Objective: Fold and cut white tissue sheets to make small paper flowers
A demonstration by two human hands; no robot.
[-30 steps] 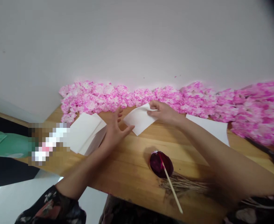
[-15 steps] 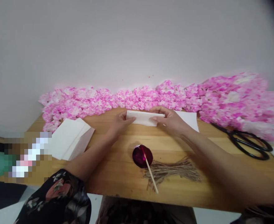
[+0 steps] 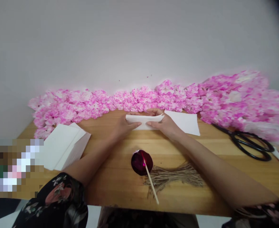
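Note:
Between my two hands is a folded strip of white paper [image 3: 144,119], held just above the far part of the table. My left hand [image 3: 128,124] grips its left end, thumb in front and fingers behind. At the other end my right hand [image 3: 162,123] pinches it the same way, its fingertips showing over the top edge. A flat white sheet [image 3: 185,122] lies on the table beyond my right wrist. Nearer to me sits a small round dish of dark magenta liquid [image 3: 139,164], with a thin wooden stick [image 3: 151,183] resting in it.
Pink-and-white paper flowers [image 3: 134,99] line the table's [image 3: 110,190] back edge, heaped at the right. A stack of white paper [image 3: 63,144] lies left. Black-handled scissors [image 3: 250,145] are at the right. A bundle of brown twine [image 3: 177,175] lies beside the dish.
Both thumbs have shifted inward along the paper strip, and its upper layer has curled up. My right hand has moved slightly left, uncovering more of the flat sheet. The view has shifted slightly.

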